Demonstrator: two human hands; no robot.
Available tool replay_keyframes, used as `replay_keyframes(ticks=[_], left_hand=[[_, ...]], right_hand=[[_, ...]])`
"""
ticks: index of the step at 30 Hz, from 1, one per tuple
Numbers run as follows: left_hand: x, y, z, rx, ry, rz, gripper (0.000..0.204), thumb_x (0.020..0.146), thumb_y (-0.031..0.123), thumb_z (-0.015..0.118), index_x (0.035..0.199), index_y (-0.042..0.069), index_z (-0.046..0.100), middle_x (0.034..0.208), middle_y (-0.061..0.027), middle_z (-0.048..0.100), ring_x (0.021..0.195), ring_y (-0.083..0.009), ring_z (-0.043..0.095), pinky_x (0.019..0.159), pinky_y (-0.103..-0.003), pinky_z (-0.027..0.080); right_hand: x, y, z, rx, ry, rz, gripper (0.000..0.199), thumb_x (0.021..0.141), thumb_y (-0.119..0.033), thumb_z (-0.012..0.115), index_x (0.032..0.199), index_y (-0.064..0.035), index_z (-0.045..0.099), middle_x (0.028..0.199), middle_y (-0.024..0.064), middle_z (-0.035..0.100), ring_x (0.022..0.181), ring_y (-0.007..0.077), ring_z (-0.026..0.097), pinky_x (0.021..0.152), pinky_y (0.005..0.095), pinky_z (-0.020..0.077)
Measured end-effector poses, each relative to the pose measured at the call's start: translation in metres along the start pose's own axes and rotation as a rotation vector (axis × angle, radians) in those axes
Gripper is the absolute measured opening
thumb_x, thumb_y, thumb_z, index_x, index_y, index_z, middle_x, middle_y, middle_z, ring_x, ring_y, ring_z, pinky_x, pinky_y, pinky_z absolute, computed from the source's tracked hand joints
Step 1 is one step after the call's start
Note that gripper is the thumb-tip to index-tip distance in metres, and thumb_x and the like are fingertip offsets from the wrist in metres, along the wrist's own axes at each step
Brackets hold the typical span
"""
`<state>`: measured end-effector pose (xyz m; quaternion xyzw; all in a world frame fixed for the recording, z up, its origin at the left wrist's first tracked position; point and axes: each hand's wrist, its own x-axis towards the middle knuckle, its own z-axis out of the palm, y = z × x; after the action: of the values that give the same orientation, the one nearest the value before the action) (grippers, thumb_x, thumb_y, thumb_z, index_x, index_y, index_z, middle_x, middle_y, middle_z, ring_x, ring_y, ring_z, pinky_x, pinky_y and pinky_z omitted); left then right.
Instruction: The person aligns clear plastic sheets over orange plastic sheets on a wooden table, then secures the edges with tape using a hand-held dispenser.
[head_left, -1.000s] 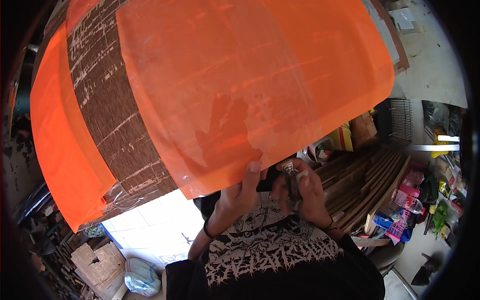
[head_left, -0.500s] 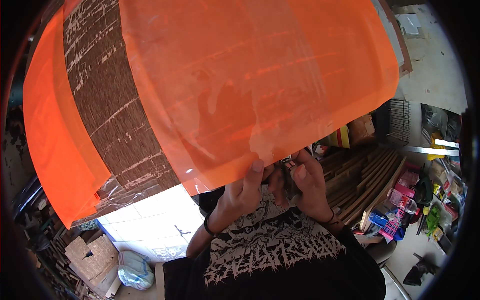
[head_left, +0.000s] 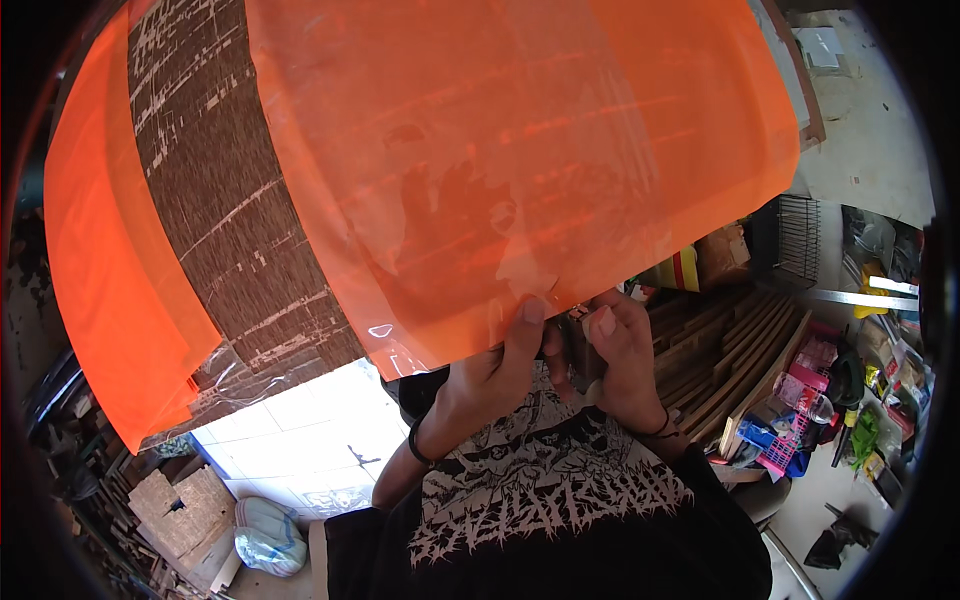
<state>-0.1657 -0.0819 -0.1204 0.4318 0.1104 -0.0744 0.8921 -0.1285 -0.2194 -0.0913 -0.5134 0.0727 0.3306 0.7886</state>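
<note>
A large orange sheet (head_left: pixel 700 130), overlaid with clear plastic film, spreads over a worn brown board and hangs past its near edge. My left hand (head_left: pixel 497 365) pinches the near edge of this sheet, its thumb on top and its fingers underneath. Just to the right, my right hand (head_left: pixel 625 355) is closed in a pinch close beside the edge. What sits between its fingers is small and too dark to make out. Another orange piece (head_left: pixel 100 260) lies at the far left, past a bare strip of the brown board (head_left: pixel 225 190).
Stacked wooden strips (head_left: pixel 745 350) lie to the right below the sheet. Beyond them are a pink basket (head_left: pixel 785 440) and assorted clutter. A wire rack (head_left: pixel 798 240) stands behind. At lower left are a cut wooden panel (head_left: pixel 180 510) and a stuffed pale bag (head_left: pixel 268 540).
My left hand has shifted slightly up and to the right, and the sheet's near edge has risen a little with it. My right hand stays almost in place.
</note>
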Motion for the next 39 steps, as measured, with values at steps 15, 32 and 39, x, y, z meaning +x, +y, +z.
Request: replay_keyframes(ticks=[15, 32, 39], left_hand=[[0.0014, -0.0022, -0.0047, 0.09, 0.031, 0.112, 0.022, 0.103, 0.013, 0.041, 0.098, -0.004, 0.054, 0.066, -0.0034, 0.054, 0.052, -0.0105, 0.057, 0.042, -0.024, 0.047], [0.0028, -0.0053, -0.0044, 0.143, 0.029, 0.156, 0.023, 0.102, 0.012, 0.044, 0.088, -0.001, 0.057, 0.058, -0.0024, 0.054, 0.048, -0.01, 0.055, 0.044, -0.025, 0.042], [0.0017, -0.0036, -0.0034, 0.121, 0.022, 0.096, 0.024, 0.103, 0.014, 0.042, 0.093, -0.001, 0.057, 0.057, -0.0016, 0.052, 0.047, -0.0088, 0.052, 0.043, -0.024, 0.04]], right_hand=[[0.0026, 0.0058, 0.0081, -0.059, 0.108, -0.036, 0.033, 0.092, -0.023, 0.064, 0.111, 0.0036, 0.058, 0.081, 0.0112, 0.066, 0.061, 0.0155, 0.062, 0.048, 0.0275, 0.051], [0.0059, 0.0062, 0.0085, -0.134, 0.106, -0.073, 0.028, 0.094, -0.022, 0.062, 0.106, 0.0036, 0.06, 0.077, 0.0097, 0.064, 0.057, 0.0142, 0.06, 0.048, 0.0263, 0.0506], [0.0061, 0.0034, 0.0102, -0.142, 0.104, -0.079, 0.027, 0.094, -0.02, 0.06, 0.106, 0.0048, 0.059, 0.076, 0.0099, 0.063, 0.059, 0.014, 0.06, 0.049, 0.0271, 0.0514]])
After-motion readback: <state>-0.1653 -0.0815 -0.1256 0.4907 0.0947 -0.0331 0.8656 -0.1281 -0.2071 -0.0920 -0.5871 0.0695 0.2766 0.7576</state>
